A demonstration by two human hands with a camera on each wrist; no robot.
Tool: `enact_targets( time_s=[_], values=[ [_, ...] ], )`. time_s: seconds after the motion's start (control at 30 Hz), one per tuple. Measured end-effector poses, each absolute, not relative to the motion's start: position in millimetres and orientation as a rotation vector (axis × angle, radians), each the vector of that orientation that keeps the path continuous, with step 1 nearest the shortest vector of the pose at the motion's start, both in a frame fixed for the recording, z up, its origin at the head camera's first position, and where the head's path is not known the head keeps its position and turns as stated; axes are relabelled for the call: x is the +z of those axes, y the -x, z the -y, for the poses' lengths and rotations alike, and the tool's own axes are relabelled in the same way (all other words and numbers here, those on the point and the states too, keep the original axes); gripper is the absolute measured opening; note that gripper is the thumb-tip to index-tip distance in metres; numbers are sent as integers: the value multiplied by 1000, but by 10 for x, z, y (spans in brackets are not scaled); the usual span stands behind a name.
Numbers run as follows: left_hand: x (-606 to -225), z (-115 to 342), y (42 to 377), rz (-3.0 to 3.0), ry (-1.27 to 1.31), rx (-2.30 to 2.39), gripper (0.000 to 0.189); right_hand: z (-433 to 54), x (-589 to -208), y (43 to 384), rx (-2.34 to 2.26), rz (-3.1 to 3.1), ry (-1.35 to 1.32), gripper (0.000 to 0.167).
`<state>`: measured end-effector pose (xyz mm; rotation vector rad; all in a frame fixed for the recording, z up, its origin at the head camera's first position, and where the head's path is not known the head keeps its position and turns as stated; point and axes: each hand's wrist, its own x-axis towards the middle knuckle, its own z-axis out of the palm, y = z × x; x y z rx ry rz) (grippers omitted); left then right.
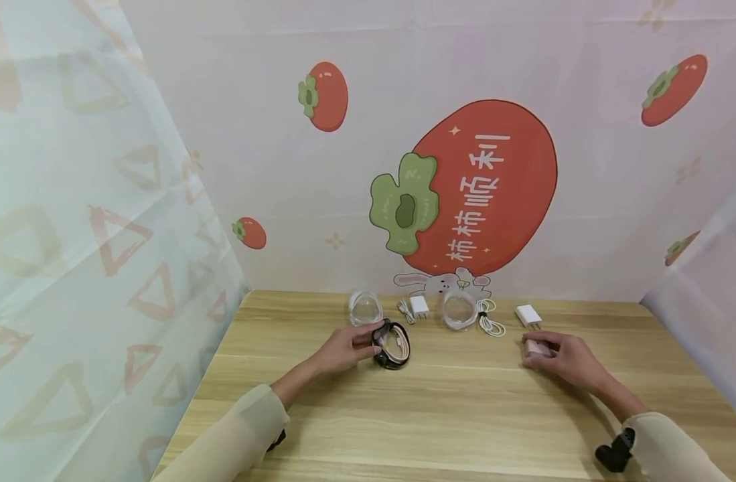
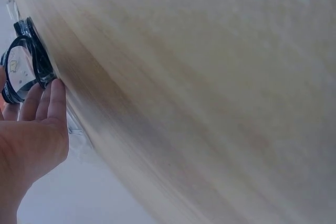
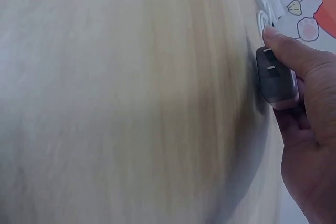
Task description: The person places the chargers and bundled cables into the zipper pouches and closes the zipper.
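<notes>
My left hand [image 1: 343, 349] pinches the left side of a coiled cable [image 1: 393, 365], with black outer loops and pale pink ones inside, on the wooden table. Seen from the left wrist, its fingertips touch the black loops [image 2: 41, 61] near the table's surface. Over to the right, my right hand [image 1: 569, 361] holds a small pink charger plug [image 1: 538, 348] between thumb and fingers. The right wrist view shows the charger's dark-looking end face [image 3: 276, 80] with two metal prongs; part of its body is hidden by the hand.
Along the table's [image 1: 434, 415] back edge sit two clear ring-shaped coils [image 1: 352, 308], a white charger [image 1: 418, 306] beside a short white cable [image 1: 406, 312], a looped white cable [image 1: 493, 327] and another white charger [image 1: 528, 314]. A printed cloth backdrop [image 1: 283, 167] stands behind.
</notes>
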<state>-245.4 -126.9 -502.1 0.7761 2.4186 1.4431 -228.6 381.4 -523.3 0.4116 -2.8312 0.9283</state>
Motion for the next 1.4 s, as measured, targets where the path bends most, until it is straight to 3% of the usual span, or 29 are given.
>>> enact_targets(
  time_s=[1.4],
  values=[
    [-4999, 1271, 2443, -2439, -763, 1416, 56, -3120, -4989, 2529, 1005, 2787, -620, 51]
  ],
)
